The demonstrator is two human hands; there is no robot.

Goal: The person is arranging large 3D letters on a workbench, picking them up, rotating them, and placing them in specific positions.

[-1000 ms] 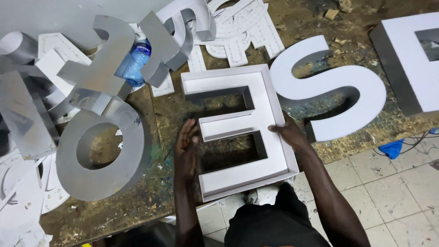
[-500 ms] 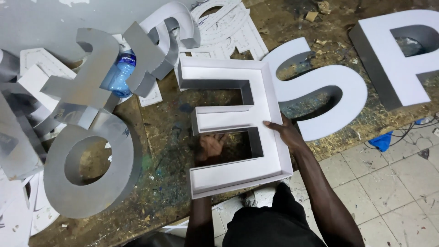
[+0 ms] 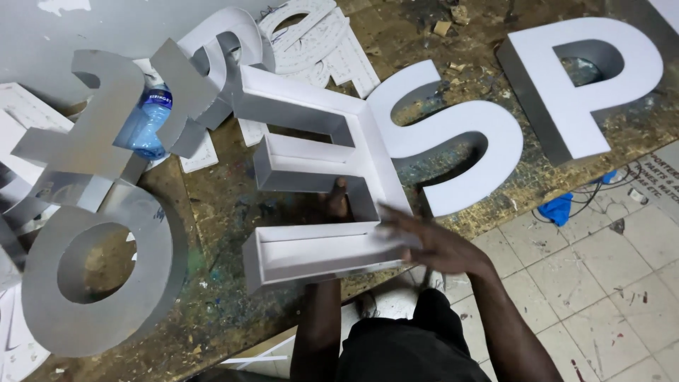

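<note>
A large white box letter shaped like an E [image 3: 322,170] stands tilted up on its edge over the stained worktable [image 3: 219,212], its hollow side facing me. My left hand [image 3: 337,201] reaches up from below and shows through the gap between the middle and lower arms, holding the letter from behind. My right hand [image 3: 430,242], blurred and with fingers spread, lies on the lower right corner of the letter's spine.
A white S [image 3: 460,138] and P [image 3: 590,71] lie flat to the right. Grey metal letters, an O [image 3: 106,272] among them, and a blue water bottle [image 3: 145,124] are piled at the left. A blue cloth [image 3: 557,209] lies on the tiled floor [image 3: 601,297].
The E has been tipped further up onto its edge and shifted left. My left hand went from its left rim to behind it; my right hand slid down the spine.
</note>
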